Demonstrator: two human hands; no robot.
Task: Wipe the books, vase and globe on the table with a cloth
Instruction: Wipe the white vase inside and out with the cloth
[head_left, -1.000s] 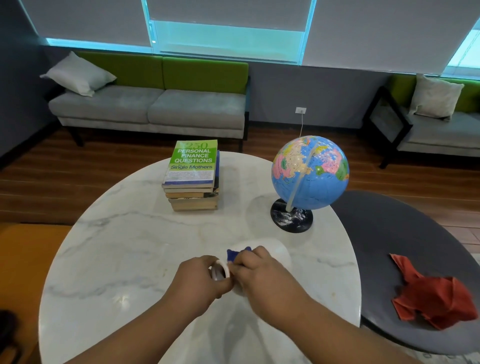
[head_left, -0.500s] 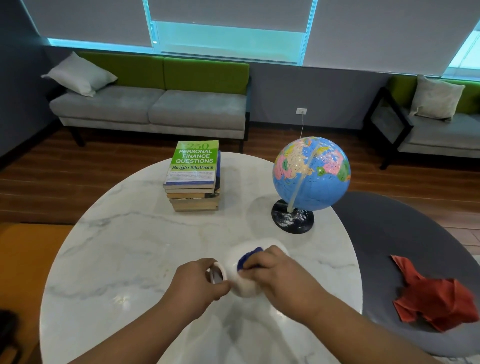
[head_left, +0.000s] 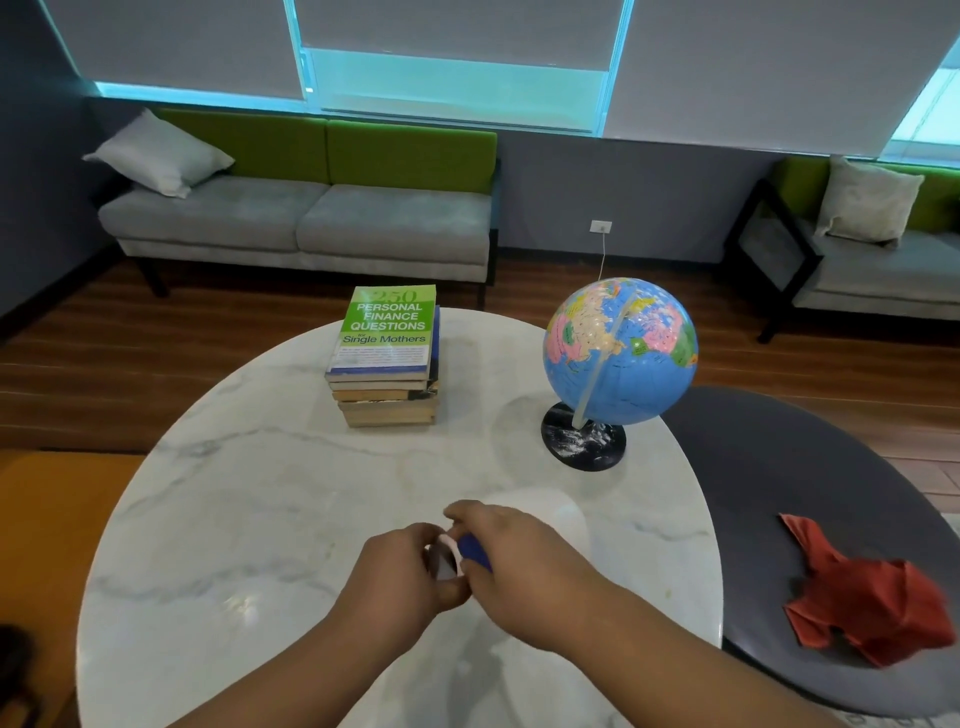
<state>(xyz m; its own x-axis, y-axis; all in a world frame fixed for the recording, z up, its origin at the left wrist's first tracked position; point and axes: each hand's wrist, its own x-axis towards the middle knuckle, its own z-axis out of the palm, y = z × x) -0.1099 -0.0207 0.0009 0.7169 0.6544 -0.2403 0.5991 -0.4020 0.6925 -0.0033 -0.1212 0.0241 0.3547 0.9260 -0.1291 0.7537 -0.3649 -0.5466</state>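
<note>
Head camera: left hand (head_left: 402, 571) curls round the mouth end of the white vase (head_left: 550, 514) over the marble table (head_left: 260, 493), right hand (head_left: 519, 561) pinching a blue cloth (head_left: 475, 552) against it.

Glossy marble table (head_left: 270, 499), paper books (head_left: 387, 379)

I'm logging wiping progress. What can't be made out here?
Head view only.
vase: mostly hidden by the left hand and right hand, the rest blurred.
blue cloth: only a corner shows under the right hand.
lower books: covers hidden by the top book.
</note>
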